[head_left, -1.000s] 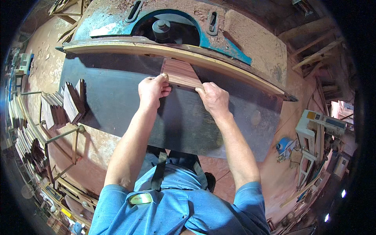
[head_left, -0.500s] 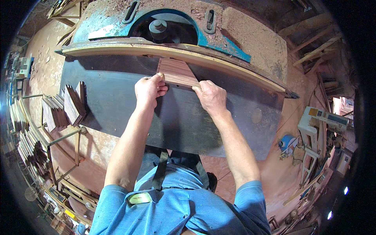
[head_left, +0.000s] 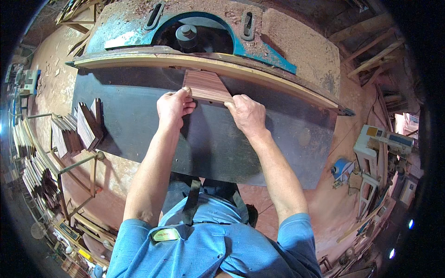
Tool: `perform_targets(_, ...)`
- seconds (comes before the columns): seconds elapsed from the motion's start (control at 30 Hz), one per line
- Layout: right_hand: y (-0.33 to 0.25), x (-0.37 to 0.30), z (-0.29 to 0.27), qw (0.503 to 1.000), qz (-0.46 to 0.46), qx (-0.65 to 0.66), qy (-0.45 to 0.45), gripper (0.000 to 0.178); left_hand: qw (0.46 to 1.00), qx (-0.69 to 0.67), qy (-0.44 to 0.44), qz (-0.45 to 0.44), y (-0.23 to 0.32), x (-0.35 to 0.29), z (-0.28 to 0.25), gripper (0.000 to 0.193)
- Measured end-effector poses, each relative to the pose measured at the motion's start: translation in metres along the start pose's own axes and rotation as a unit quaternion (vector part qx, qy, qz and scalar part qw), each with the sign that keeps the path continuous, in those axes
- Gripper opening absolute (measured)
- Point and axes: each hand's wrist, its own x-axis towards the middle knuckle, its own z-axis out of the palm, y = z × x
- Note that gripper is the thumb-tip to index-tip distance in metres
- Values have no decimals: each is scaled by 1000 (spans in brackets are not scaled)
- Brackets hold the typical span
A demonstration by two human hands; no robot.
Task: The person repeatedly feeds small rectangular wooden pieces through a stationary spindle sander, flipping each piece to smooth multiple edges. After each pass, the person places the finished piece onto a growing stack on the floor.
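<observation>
Head: board (head_left: 205,85) (near corners) in grip (head_left: 172,109) (head_left: 248,113)

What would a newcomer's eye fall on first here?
Probably the striped wooden piece at the pale fence, gripped by the left hand and right hand at its near corners. Beyond the fence, a teal frame curves around a dark cylinder; pointed boards cluster by the dark table's left end.

Shadowed tabletop (head_left: 213,139), curved edges, black corners.
</observation>
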Motion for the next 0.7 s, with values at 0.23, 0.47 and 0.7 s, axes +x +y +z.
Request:
perform_targets(0.23,-5,2,-2,1000,3,5,-8,29,1000,-8,4,5,2,0,-3,24)
perform_targets(0.47,-10,5,0,1000,7,10,-23,29,1000,-9,4,7,2,6,-9,23)
perform_targets(0.7,-15,7,2,999,19,1,-35,30,1000,-19,6,8,4,7,-12,19)
